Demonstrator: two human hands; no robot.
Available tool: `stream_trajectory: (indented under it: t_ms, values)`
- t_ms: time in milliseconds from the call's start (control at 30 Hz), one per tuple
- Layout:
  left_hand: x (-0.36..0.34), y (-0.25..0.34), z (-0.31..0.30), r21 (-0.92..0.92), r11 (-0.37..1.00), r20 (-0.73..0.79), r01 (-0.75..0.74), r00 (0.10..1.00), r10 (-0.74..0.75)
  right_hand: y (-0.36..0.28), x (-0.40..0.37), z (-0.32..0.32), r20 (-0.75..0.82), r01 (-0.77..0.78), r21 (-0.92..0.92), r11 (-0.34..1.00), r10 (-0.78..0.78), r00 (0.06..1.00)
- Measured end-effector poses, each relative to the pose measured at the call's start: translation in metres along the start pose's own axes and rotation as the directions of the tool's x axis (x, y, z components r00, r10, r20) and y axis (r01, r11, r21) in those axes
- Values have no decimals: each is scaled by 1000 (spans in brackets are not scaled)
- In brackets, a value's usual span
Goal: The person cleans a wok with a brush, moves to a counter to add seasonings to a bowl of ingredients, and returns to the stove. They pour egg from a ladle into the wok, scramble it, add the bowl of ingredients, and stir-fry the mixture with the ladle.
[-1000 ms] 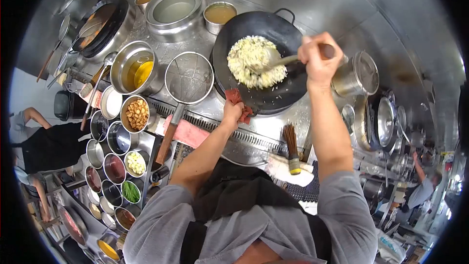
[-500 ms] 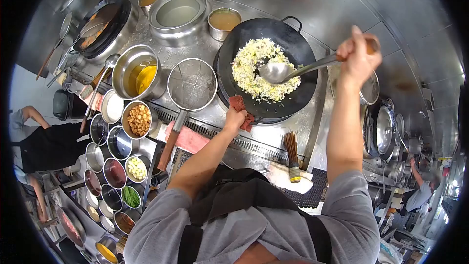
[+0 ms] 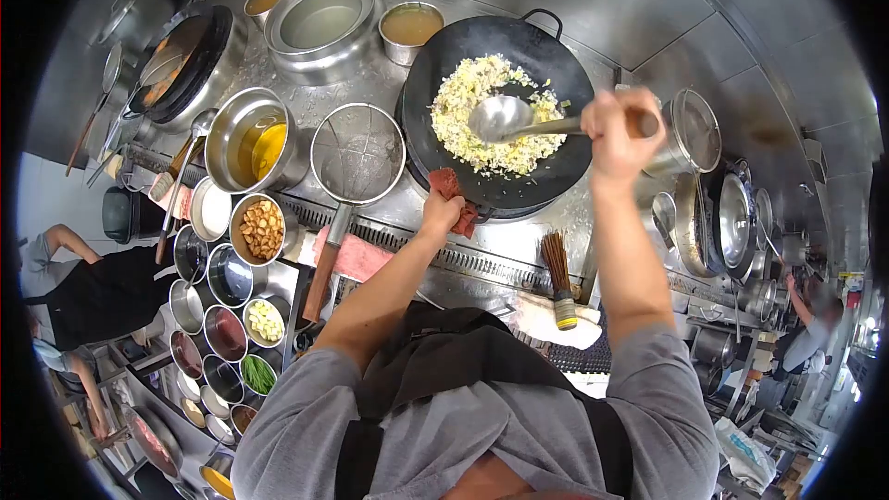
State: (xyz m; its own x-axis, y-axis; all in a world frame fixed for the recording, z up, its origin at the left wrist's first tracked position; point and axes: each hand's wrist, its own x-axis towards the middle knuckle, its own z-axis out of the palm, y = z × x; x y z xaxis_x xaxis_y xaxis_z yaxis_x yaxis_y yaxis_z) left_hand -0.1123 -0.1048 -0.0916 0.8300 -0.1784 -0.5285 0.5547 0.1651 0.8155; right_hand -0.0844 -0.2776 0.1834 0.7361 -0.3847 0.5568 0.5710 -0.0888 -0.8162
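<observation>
A black wok [image 3: 556, 65] sits on the burner with fried rice [image 3: 463, 93] spread in a ring, flecked with yellow egg and green bits. My left hand [image 3: 443, 215] is closed round a folded red cloth [image 3: 448, 185] at the wok's near rim, where a loop handle shows beside it. Higher on the right, my right hand [image 3: 622, 130] grips the wooden end of a steel ladle [image 3: 502, 118]. The ladle's bowl is over the rice in the middle of the wok. A round wire strainer [image 3: 358, 155] lies left of the wok, its wooden handle pointing towards me.
Left of the strainer stands a pot of yellow oil [image 3: 213, 143]; a large pot [image 3: 278, 46] is behind. Metal tubs of ingredients, including browned cubes [image 3: 259, 230] and chopped greens [image 3: 257, 374], line the left. A bamboo brush [image 3: 557, 268] lies at the front. Other people [image 3: 93, 296] stand farther off.
My right hand has moved left and lower with the ladle, its bowl shifting left over the rice. My left hand keeps its hold on the cloth at the rim.
</observation>
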Motion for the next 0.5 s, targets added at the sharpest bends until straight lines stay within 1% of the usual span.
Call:
stream_trajectory:
  t_ms: [33, 67, 133, 167, 200, 267, 333, 367, 400, 433, 467, 500]
  values:
    - [0, 2, 1, 8, 1000, 2, -24, 1000, 24, 6, -1, 0, -15, 41, 45, 998, -40, 999]
    - [1, 6, 0, 8, 999, -1, -33, 999, 33, 11, 5, 0, -14, 47, 51, 998, -46, 999]
    - [-4, 9, 1, 50, 999, 3, 13, 1000, -13, 0, 17, 7, -67, 92, -66, 994, -96, 993]
    - [4, 9, 3, 44, 999, 5, -1, 1000, 1, -11, 19, 9, -95, 99, 54, 994, -94, 991]
    - [10, -8, -1, 38, 999, 1, -27, 1000, 27, -22, 17, 11, -37, 147, 135, 980, -143, 989]
    - [29, -27, -6, 34, 997, -3, -63, 998, 63, -23, 5, 14, -4, 220, 221, 950, -225, 974]
    - [35, -44, -9, 79, 993, -33, -93, 995, 95, 24, -17, 15, 24, 117, 35, 992, -118, 993]
    - [35, -36, -7, 77, 992, -30, -101, 994, 104, 31, -15, 12, 40, 157, -132, 979, -153, 987]
    - [32, -22, -5, 76, 995, 1, -58, 998, 59, 29, -2, 13, 45, 166, -126, 978, -162, 986]
    - [17, -16, -6, 87, 996, 34, 7, 999, -10, 21, 5, 11, 30, 144, -241, 960, -141, 990]
    - [6, -6, -5, 93, 996, 43, 6, 999, -10, 11, 15, 7, 13, 132, -353, 926, -136, 991]
    - [-4, 8, 0, 67, 998, 19, -10, 1000, 9, 1, 28, -1, -67, 175, -347, 921, -210, 975]
